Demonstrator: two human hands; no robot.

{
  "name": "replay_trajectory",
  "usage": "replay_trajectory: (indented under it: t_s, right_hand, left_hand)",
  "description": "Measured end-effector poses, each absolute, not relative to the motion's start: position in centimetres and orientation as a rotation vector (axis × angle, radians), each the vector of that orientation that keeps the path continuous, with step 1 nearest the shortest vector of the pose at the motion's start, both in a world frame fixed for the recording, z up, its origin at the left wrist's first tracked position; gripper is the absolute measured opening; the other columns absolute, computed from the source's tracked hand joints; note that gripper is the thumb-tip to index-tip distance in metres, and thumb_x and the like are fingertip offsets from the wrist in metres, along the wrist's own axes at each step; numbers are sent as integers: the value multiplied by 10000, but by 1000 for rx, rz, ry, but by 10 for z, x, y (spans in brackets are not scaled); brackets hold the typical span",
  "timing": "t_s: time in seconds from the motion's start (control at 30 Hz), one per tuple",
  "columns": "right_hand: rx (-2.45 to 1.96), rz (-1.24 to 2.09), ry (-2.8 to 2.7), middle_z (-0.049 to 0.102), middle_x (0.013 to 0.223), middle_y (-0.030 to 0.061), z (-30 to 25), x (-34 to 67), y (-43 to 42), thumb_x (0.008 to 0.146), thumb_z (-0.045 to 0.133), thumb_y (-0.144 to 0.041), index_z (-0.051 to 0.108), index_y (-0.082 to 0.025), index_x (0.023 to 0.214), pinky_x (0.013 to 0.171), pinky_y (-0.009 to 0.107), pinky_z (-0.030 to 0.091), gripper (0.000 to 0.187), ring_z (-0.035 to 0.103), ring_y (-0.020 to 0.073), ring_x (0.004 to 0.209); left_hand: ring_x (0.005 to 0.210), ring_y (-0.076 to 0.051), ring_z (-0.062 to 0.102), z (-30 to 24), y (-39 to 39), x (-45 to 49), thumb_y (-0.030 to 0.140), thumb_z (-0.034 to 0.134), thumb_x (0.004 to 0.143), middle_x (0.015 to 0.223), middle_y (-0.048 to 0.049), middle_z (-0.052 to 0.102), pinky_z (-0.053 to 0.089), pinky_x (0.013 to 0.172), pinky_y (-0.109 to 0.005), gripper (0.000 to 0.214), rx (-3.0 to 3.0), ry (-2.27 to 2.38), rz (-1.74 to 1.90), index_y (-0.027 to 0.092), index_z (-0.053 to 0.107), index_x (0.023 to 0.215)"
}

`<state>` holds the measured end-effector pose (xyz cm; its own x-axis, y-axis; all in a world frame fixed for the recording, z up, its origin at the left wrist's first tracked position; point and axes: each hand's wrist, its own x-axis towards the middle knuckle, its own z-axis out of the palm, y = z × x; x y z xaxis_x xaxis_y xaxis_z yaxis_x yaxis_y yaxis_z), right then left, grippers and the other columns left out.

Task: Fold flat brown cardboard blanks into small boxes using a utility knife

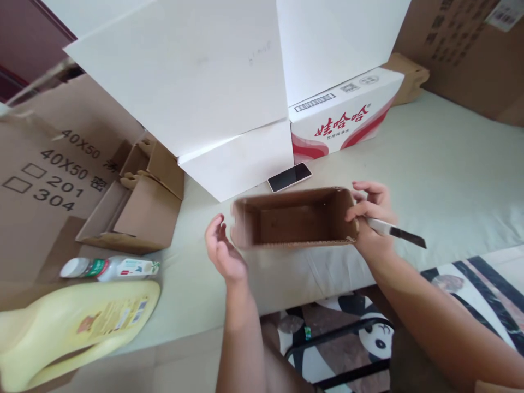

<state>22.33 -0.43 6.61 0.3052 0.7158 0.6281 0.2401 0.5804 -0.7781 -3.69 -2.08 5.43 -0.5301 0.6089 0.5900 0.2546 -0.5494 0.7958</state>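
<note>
A small open cardboard box (336, 214) with a long, narrow opening lies in front of me, its brown inside facing up with nothing seen in it. At its right end, my right hand (373, 210) has its fingertips at the edge. The same hand holds a utility knife (399, 233), white-handled with a dark end pointing right, away from the box. My left hand (226, 252) is beside the box's left end, fingers loosely curled and apart, with nothing in them. Whether it touches the cardboard I cannot tell.
Behind the box lie a phone (290, 177), large white cartons (229, 82) and a red-and-white carton (339, 120). To the left are cut cardboard boxes (149, 210), a small bottle (110, 268) and a big yellow jug (94, 316). Below the pale cloth's front edge is a black-framed panda-print seat (374, 341).
</note>
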Motion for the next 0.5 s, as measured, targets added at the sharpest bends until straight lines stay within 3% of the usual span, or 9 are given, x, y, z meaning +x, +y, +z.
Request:
replay_trajectory:
  t_s: [0.13,0.27,0.4,0.5]
  right_hand:
    - [-921,610,-1298,629,1113,51,62,219,-4,899,558,-260,688,-256,682,969,465,524,253,627,225,1079]
    - [-961,721,-1283,658,1221,39,55,216,-1,926,541,-293,710,-280,857,1060,501,459,183,608,233,1173]
    - [-937,889,-1248,717,1151,24,48,214,1,917,572,-308,669,-312,1025,1128,548,384,146,551,230,1286]
    - [-975,944,-1288,743,1067,27,43,211,3,918,553,-307,698,-306,972,1170,565,313,155,460,229,1381]
  left_hand:
    - [1323,-288,502,61,-31,-28,490,395,930,1369,-94,593,363,1121,-454,476,1691,1262,1872,213,702,1165]
    - [1373,-286,461,55,-33,-28,507,465,917,1405,-84,579,352,1148,-461,473,1585,1209,1866,236,670,1246]
    - [1345,-307,493,44,-29,-34,594,472,897,1360,-104,614,374,1134,-496,531,1588,1289,1842,225,700,1204]
    - [1285,-309,552,37,-23,-34,612,420,912,1196,-100,705,381,1122,-538,539,1734,1298,1825,225,762,1068]
